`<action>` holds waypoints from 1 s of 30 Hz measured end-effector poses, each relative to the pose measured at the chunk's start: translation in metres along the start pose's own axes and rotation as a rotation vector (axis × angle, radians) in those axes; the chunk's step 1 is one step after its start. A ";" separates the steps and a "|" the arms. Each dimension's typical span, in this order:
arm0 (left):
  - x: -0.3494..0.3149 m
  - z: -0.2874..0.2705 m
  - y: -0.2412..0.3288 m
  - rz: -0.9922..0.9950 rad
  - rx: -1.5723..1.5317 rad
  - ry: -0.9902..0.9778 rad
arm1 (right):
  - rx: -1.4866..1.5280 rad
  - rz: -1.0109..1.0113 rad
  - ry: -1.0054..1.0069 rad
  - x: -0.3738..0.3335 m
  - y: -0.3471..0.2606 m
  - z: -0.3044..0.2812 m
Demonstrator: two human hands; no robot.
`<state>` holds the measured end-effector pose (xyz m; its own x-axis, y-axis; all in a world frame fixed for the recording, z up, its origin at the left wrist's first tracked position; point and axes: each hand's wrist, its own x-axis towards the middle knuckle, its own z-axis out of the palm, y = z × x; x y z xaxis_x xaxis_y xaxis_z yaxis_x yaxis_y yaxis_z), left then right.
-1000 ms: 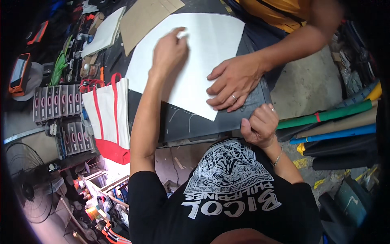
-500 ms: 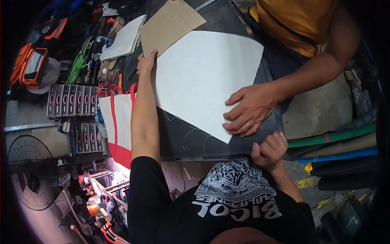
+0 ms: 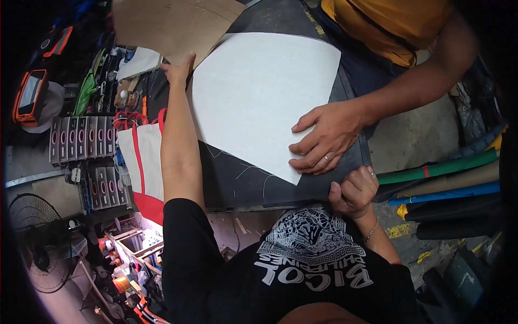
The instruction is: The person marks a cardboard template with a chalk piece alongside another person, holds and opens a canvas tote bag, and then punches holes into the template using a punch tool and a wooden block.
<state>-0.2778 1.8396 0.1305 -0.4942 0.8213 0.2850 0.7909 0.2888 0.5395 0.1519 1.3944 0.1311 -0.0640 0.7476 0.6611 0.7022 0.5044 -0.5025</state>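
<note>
My left hand (image 3: 179, 70) grips the near corner of a brown cardboard sheet (image 3: 172, 24) at the far left of the table. Beside it lies a large white fabric panel (image 3: 264, 102), cut with curved edges and narrowing toward me. A co-worker's hand (image 3: 324, 139), wearing a ring, presses flat on the panel's right side near its pointed end. My right hand (image 3: 354, 191) is closed in a fist at the table's near right edge, apart from the panel; nothing shows in it.
The dark table (image 3: 232, 186) has loose threads on it. A white and red tote bag (image 3: 143, 162) hangs by its left edge. White sheets (image 3: 139, 63) lie near the cardboard. A fan (image 3: 40, 237) stands at left; fabric rolls (image 3: 442, 167) lie at right.
My left hand has shifted the cardboard sheet left and away, and it now covers more of the white sheets. The co-worker's hand stays on the panel. My right fist stays closed.
</note>
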 end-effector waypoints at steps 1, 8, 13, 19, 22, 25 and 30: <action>0.003 -0.005 0.000 0.080 -0.280 -0.046 | 0.004 0.005 0.062 0.000 0.001 0.001; 0.012 -0.083 -0.016 -0.139 -1.280 -0.183 | 0.036 -0.024 0.063 -0.001 0.002 0.002; -0.009 -0.130 -0.030 -0.073 -1.347 -0.299 | 0.060 -0.079 -0.020 0.000 0.005 0.000; -0.096 -0.234 -0.065 0.001 -1.197 -0.233 | 0.190 -0.140 -0.030 0.002 0.012 -0.007; -0.167 -0.299 -0.094 -0.030 -1.107 -0.057 | 0.285 -0.133 -0.128 0.006 0.014 -0.013; -0.254 -0.360 -0.126 -0.151 -1.018 0.040 | 0.445 -0.159 -0.205 0.007 0.010 -0.021; -0.422 -0.417 -0.167 -0.505 -0.810 0.185 | 0.833 -0.310 -0.461 -0.012 -0.027 -0.021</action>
<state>-0.3519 1.2399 0.2506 -0.8107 0.5835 -0.0477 0.0157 0.1031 0.9946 0.1487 1.3626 0.1487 -0.5530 0.5372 0.6369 -0.1019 0.7151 -0.6916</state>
